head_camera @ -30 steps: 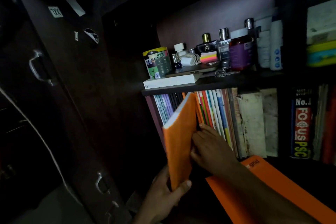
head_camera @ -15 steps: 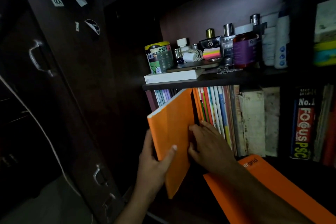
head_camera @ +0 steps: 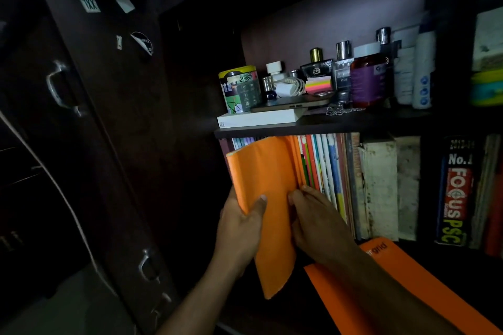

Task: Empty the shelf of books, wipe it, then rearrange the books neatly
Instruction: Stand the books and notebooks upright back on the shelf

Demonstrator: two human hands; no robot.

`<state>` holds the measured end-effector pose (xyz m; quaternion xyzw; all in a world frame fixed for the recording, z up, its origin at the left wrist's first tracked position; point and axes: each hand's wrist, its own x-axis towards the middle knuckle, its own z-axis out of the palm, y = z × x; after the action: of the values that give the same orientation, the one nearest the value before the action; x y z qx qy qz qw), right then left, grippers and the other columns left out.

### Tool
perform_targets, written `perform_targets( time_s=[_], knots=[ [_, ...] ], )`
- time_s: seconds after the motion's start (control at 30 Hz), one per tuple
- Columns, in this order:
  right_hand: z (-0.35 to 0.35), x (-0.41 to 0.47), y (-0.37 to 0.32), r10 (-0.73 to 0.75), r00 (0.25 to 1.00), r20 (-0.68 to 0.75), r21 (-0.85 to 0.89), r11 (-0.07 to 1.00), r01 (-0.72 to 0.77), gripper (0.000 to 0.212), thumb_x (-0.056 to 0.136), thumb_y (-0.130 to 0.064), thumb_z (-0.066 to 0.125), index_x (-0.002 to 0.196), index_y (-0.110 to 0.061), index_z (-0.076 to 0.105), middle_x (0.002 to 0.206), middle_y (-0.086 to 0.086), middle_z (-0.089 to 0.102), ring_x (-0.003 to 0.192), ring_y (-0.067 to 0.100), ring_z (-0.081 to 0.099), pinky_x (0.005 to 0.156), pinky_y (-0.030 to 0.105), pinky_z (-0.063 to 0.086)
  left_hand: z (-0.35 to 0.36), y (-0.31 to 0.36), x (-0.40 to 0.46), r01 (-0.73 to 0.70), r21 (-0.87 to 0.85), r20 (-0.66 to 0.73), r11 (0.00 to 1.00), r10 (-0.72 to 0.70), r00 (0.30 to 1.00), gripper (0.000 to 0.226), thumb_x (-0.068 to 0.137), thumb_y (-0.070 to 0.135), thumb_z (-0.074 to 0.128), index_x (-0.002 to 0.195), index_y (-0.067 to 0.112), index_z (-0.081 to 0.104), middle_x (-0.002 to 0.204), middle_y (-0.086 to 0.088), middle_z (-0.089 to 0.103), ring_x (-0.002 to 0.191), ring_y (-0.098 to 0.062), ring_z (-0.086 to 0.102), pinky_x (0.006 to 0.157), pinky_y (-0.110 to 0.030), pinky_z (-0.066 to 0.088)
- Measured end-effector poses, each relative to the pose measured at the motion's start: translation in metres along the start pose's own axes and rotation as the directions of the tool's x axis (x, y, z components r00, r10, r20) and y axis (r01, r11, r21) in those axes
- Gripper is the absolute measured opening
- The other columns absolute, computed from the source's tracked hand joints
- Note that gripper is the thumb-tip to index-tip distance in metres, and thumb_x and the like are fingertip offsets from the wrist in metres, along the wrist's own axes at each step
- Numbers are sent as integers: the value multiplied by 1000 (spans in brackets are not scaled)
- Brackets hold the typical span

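Observation:
My left hand [head_camera: 241,221] grips an orange book [head_camera: 268,198] by its lower left edge, thumb across the cover, tilted out from the lower shelf. My right hand [head_camera: 317,219] lies against the thin books [head_camera: 324,168] standing in a row, its fingertips between the orange book and that row. Thicker worn white books [head_camera: 381,187] stand to the right of them. Another orange book [head_camera: 394,280] lies flat under my right forearm. Further right stands a dark book [head_camera: 454,193] with "FOCUS PSC" on its spine.
The upper shelf [head_camera: 326,128] carries a printed tin [head_camera: 239,88], perfume bottles [head_camera: 317,68], a purple jar [head_camera: 367,76], white bottles [head_camera: 422,71], a phone on a white box [head_camera: 258,118]. A dark metal cabinet with handles [head_camera: 58,87] stands at the left.
My left hand has slid up the orange book from its bottom corner to its left edge. The book has swung up and closer to the row. My right hand stays against the books.

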<state>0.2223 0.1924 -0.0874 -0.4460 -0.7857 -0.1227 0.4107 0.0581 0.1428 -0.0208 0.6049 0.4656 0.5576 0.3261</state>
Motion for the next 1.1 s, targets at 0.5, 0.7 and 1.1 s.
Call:
perform_targets(
  time_s=[0.5, 0.7, 1.1],
  knots=[
    [-7, -2, 2, -7, 998, -66, 88, 996, 13, 13, 90, -25, 46, 103, -22, 47, 84, -2, 66, 99, 12, 47, 113, 7, 8, 11, -8, 1, -44, 4, -100, 999, 44, 994, 22, 97, 38, 62, 111, 48, 50, 109, 11, 68, 93, -11, 70, 81, -41, 60],
    [-8, -1, 3, -21, 1000, -3, 60, 998, 22, 8, 91, -24, 47, 98, -23, 50, 79, -6, 62, 85, 8, 56, 119, 20, 19, 5, -22, 2, -68, 12, -254, 998, 69, 965, 31, 95, 43, 64, 124, 47, 55, 110, 12, 71, 89, -2, 70, 84, -42, 60],
    [-6, 1, 0, 29, 999, 19, 11, 1000, -29, 10, 88, -27, 60, 93, -27, 51, 86, -11, 64, 89, 5, 57, 119, 25, 22, 4, -78, -33, 110, 94, 45, 989, -114, 992, 26, 85, 38, 77, 109, 41, 67, 108, 21, 74, 102, -5, 71, 95, -42, 56]
  ],
)
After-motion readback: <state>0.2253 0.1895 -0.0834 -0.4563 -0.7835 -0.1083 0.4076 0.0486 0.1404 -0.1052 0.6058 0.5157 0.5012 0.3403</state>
